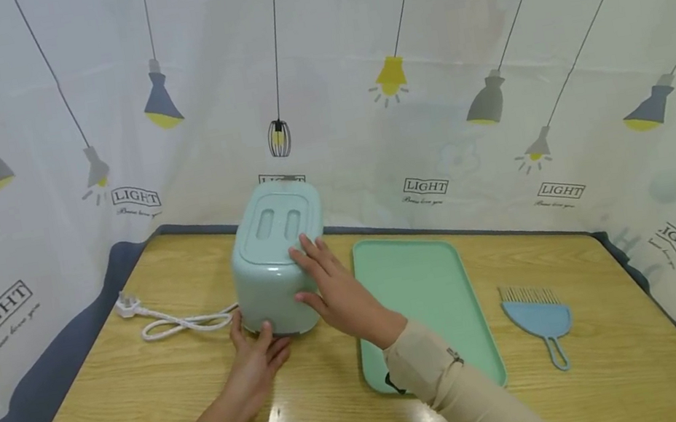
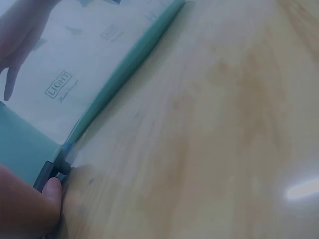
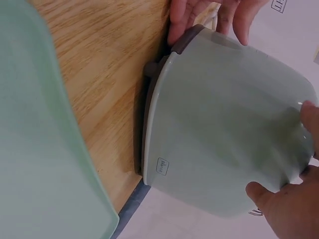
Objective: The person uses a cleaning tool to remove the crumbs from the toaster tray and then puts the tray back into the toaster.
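Observation:
A mint-green two-slot toaster, its lid on top, stands at the left middle of the table. My left hand grips its near bottom end, fingertips at the dark base and thumb against the body. Spread over the toaster's right side, my right hand has its fingers touching the upper edge and its thumb lower on the wall. Seen from the right wrist, a small foot shows under the base, close over the wood.
Left of the toaster lies its white cord with a plug. A green tray lies to the right, partly under my right forearm. Farther right is a blue brush. A printed curtain hangs behind the table.

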Demonstrator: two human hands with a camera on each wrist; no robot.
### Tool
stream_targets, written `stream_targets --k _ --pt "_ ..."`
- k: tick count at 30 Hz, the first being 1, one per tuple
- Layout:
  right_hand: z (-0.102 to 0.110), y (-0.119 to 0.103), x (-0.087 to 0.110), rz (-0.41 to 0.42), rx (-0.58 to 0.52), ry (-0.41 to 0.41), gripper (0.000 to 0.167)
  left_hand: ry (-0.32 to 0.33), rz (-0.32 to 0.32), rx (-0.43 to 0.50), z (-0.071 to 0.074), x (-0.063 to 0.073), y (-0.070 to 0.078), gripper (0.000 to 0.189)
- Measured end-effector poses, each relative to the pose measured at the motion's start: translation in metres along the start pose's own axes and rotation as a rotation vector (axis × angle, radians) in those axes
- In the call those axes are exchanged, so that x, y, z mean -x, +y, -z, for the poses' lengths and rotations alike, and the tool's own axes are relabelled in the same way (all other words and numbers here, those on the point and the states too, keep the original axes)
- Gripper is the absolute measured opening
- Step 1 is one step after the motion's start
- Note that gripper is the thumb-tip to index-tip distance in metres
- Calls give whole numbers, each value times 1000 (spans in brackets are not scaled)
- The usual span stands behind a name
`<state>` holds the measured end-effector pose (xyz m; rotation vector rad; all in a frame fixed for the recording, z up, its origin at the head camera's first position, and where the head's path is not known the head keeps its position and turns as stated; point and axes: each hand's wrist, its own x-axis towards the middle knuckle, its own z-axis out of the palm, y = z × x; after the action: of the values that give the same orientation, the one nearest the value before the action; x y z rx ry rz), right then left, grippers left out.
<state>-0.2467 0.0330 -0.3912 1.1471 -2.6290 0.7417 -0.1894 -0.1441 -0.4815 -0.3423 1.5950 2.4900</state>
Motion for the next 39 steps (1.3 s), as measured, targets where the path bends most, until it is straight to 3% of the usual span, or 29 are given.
stream_targets --k 9,14,22,26,34,39 --pt "-9 0 0 40 100 116 61 25 -25 13 -3 -1 3 72" --pt "-11 0 -3 52 120 176 59 75 -38 -39 -7 -5 5 68" --pt "-12 -1 -6 49 85 192 57 130 -59 -132 -10 -9 5 62" --pt "-13 -1 -5 45 71 196 57 128 -62 -138 -8 -10 3 60" --pt "-18 2 -3 16 86 185 56 92 -8 -118 -2 -7 0 68" --pt "-17 2 -2 6 90 185 57 116 -33 -90 -4 -6 -1 73"
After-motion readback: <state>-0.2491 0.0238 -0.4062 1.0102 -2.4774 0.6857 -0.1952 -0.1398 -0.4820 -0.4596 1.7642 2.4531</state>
